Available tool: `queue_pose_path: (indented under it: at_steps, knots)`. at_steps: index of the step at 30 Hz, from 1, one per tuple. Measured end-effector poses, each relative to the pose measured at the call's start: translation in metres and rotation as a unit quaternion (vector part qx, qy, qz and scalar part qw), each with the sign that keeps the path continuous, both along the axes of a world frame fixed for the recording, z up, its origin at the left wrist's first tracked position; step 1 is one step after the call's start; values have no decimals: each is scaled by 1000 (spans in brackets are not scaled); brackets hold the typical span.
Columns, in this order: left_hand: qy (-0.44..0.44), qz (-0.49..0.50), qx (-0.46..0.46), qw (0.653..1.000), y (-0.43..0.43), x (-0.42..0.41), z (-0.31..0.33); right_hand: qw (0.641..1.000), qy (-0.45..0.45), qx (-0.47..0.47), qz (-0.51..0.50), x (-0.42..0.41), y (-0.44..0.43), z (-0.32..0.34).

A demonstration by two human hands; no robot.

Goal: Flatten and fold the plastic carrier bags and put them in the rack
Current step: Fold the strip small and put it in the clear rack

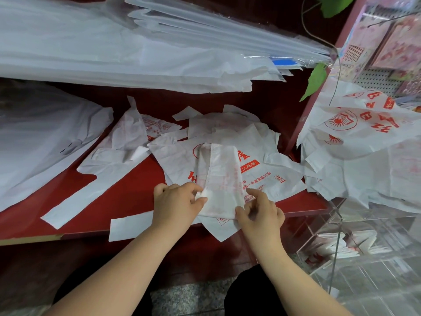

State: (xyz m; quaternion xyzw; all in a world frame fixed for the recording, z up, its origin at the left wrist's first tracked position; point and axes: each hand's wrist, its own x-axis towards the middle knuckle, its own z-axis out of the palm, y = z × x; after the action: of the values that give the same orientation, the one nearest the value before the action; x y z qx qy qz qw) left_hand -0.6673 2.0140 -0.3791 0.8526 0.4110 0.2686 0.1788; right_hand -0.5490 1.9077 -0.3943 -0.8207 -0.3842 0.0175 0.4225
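Progress seems partial: left hand and right hand both pinch the near end of one white, red-printed plastic carrier bag, folded into a narrow strip on the dark red counter. Many crumpled loose bags await folding; the clear acrylic rack holds a few.

Your white plastic carrier bag with faded red print is folded into a narrow strip and lies on a flat white red-lettered bag at the red shelf front edge; folded bags sit in the clear acrylic rack off its right end
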Motion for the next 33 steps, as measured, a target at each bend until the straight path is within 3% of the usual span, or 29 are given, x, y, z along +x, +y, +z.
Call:
queue_pose_path:
  at_steps: [4, 6, 7, 10, 13, 18, 26, 29, 33]
  knots:
    - [-24, -22, 56, 998, 1, 0, -5, 1000, -16, -5, 4, -1, 1, -1]
    - [-28, -110, 113, 987, 1, -1, -9, 1000, -20, -6, 5, -2, 0, -1]
    - [-3, -164, 133, 978, 1, -1, -9, 1000, -22, -8, 2, -3, 0, -2]
    - [96, -260, 66, 958, 1, -4, -6, 997, -70, -34, 3, -4, 0, -6]
    - [171, -249, 47, 952, 7, -4, -12, 994, -80, -64, 25, -2, -3, -4]
    - [164, -246, 58, 954, 5, -2, -12, 991, -49, -18, 121, 20, 0, 27]
    - [169, -225, 139, 950, 5, -4, -14, 910, -199, -284, 226, 72, 59, 29]
    - [167, -215, 179, 945, 6, -3, -19, 880, -247, -312, 260, 66, 65, 26]
    - [203, -209, 227, 929, 10, -1, -24, 873, -256, -304, 284, 64, 74, 28]
